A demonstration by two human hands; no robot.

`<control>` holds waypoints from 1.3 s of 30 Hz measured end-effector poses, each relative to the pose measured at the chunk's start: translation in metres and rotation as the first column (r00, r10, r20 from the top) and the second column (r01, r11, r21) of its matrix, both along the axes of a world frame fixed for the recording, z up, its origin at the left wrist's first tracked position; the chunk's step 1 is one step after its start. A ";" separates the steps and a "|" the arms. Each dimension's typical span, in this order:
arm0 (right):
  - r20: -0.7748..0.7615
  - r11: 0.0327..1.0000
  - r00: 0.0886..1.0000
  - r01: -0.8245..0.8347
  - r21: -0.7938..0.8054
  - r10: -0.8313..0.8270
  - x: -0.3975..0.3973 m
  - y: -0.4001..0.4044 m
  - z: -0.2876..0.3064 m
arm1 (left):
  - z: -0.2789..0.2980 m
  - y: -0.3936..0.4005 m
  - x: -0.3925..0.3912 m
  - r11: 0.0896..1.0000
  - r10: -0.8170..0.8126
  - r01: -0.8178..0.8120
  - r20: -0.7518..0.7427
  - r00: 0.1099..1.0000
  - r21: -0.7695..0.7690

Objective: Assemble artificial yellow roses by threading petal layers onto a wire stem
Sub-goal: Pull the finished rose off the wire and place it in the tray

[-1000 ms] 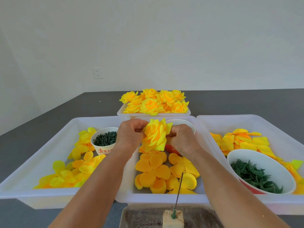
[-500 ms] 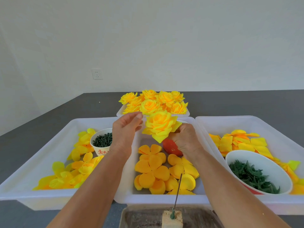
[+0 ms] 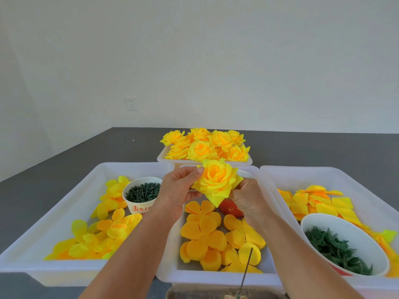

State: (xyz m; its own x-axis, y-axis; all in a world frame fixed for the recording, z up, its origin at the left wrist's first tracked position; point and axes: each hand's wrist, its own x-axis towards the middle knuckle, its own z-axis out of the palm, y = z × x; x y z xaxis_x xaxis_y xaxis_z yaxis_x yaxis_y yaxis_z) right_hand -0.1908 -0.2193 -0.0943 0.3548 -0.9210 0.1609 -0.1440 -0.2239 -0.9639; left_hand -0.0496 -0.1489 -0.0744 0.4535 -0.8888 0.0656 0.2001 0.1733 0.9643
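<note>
Dark grey bench carries the whole station, under a plain pale wall. Nearest me, a wire stem stands bare in its block at the bottom edge. Beyond it, the middle tray holds orange petal layers. Above that tray I hold an assembled yellow rose: my left hand pinches its outer petals, and my right hand grips it from below, fingers curled under the bloom. Further back, the far tray is heaped with finished roses. Risk noted: the heap sits high, so a careless drop could roll a bloom off the rim. A hard pinch may also crease petals or loosen layers.
</note>
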 end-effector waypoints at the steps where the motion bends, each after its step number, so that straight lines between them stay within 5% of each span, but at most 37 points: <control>1: 0.007 0.999 1.000 -0.016 0.038 0.016 0.000 0.000 0.001 | 0.001 0.000 0.000 1.000 0.020 -0.020 -0.001 1.000 -0.010; 10: 0.352 0.935 0.923 -0.252 0.248 0.155 -0.001 0.001 0.009 | 0.000 0.001 0.000 0.991 0.124 -0.119 0.070 0.990 -0.066; 15: 0.498 0.883 0.865 -0.275 0.380 0.056 -0.001 -0.002 0.011 | -0.003 -0.003 0.002 0.984 0.179 -0.177 0.063 0.982 -0.032; 21: 0.435 0.892 0.896 -0.266 0.365 0.090 -0.004 -0.001 0.011 | -0.004 -0.003 0.001 0.986 0.167 -0.166 0.101 0.981 -0.020; 28: 0.477 0.853 0.877 -0.205 0.480 -0.058 -0.003 -0.002 0.011 | 0.001 -0.001 -0.003 0.996 0.093 -0.093 -0.003 0.996 -0.010; 39: 0.583 0.812 0.764 -0.139 0.567 -0.276 -0.009 -0.032 0.045 | 0.001 -0.001 -0.007 0.992 0.119 -0.121 0.059 0.991 0.045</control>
State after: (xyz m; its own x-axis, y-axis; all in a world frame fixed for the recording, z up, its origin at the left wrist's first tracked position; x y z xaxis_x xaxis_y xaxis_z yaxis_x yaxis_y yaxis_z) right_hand -0.1995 -0.2511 -0.0489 0.2980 -0.9286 -0.2213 0.5283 0.3535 -0.7720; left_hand -0.0562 -0.1499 -0.0731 0.5538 -0.8310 0.0524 0.1259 0.1458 0.9813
